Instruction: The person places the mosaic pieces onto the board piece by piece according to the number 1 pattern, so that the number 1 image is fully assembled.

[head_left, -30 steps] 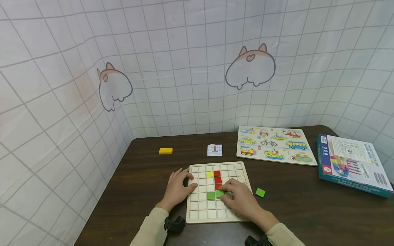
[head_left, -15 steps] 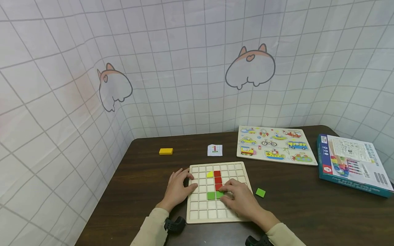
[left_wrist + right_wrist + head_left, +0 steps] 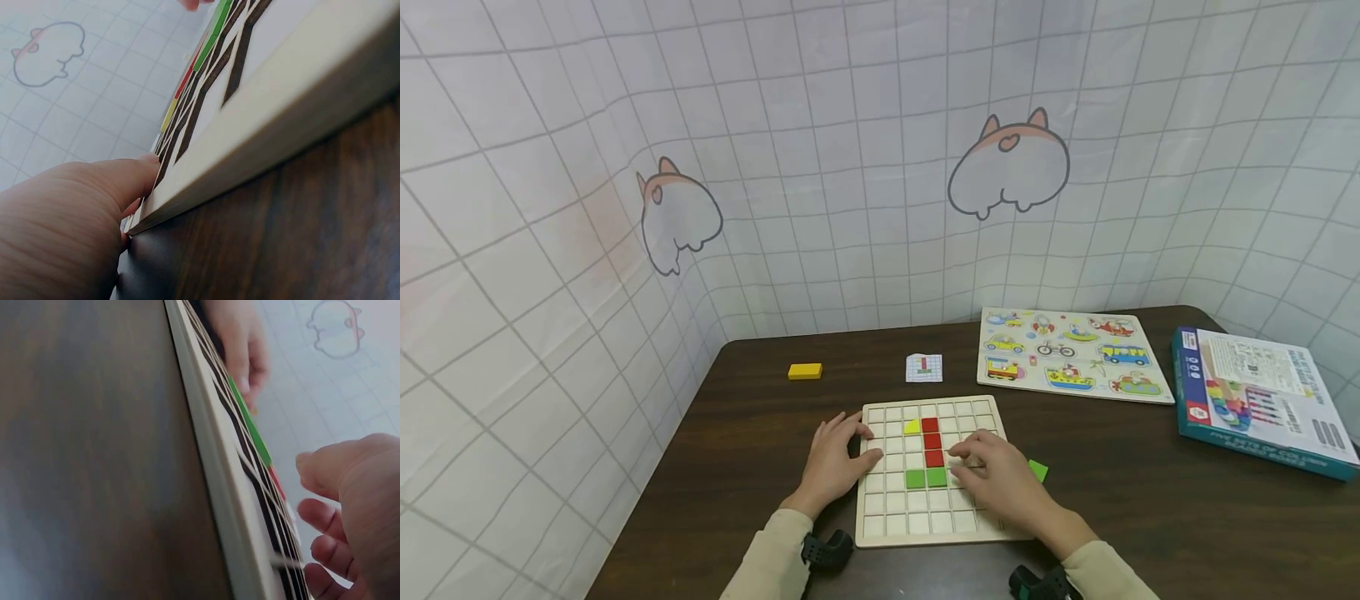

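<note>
A pale square grid board (image 3: 880, 527) lies on the dark table. Three red tiles (image 3: 932, 442) stand in a column on it, with a yellow triangular tile (image 3: 912, 427) left of the top one. Below them, two green tiles (image 3: 915, 479) sit side by side. My left hand (image 3: 829, 468) rests on the board's left edge, thumb on top in the left wrist view. Over the board's right half hovers my right hand (image 3: 1000, 479), fingers loosely bent with nothing between them. Partly hidden behind it is a loose green tile (image 3: 1038, 470) on the table.
A yellow block (image 3: 805, 372) lies at the back left. Behind the board is a small pattern card (image 3: 923, 367). A vehicle picture board (image 3: 1037, 350) and a teal-edged box (image 3: 1262, 400) occupy the right. A grid-patterned curtain (image 3: 850, 208) encloses the table.
My right hand has let go of the right green tile and drawn off to the right, uncovering that tile and partly covering the loose one. My left hand has stayed put.
</note>
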`<state>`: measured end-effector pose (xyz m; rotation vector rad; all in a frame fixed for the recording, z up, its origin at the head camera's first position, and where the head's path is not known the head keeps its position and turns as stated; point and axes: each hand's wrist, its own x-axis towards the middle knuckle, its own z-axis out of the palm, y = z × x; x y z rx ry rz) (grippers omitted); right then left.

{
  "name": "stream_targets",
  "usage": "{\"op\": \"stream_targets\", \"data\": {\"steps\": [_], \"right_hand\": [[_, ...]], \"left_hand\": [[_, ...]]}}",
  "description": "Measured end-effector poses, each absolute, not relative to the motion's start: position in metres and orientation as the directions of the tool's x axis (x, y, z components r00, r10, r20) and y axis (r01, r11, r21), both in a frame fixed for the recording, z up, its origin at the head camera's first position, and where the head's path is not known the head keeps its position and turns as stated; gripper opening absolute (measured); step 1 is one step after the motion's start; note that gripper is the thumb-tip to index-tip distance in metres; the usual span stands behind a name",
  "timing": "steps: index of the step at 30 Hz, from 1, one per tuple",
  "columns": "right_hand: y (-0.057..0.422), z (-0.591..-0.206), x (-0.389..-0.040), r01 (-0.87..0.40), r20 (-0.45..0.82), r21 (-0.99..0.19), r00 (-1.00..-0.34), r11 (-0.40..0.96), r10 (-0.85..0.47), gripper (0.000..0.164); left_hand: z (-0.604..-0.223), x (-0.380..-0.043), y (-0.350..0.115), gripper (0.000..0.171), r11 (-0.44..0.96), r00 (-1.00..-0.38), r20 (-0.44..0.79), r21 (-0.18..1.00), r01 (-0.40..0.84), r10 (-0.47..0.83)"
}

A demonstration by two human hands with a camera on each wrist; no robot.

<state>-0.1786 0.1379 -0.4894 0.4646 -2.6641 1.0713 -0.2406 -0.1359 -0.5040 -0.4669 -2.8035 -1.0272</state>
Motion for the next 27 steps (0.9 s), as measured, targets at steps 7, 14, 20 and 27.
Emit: {"op": "stream_targets", "data": {"steps": [7,14,20,27], "right_hand": [[0.156,-0.487,-0.184,-0.317,0.31,-0.587,-0.938,0.745,-0.155,0.018],[0.18,-0.482,-0.185,-0.293,0.29,-0.578,-0.946,0.762,-0.143,0.023],[0.203,-0.48,-0.185,-0.278,0.301,-0.579,-0.946,0.766,-0.116,0.023],[0.22,-0.475,-0.188,-0.282,0.304,-0.584,-0.946,0.762,-0.117,0.022]], "left_hand": [[-0.504,-0.239,-0.137,0.02,0.719,-0.946,0.209,0.615,0.323,0.247],[-0.504,-0.238,-0.138,0.02,0.718,-0.945,0.207,0.614,0.328,0.254],[-0.504,-0.239,-0.136,0.021,0.722,-0.945,0.207,0.61,0.326,0.252],[-0.504,-0.24,-0.136,0.021,0.725,-0.947,0.208,0.608,0.322,0.246]]}}
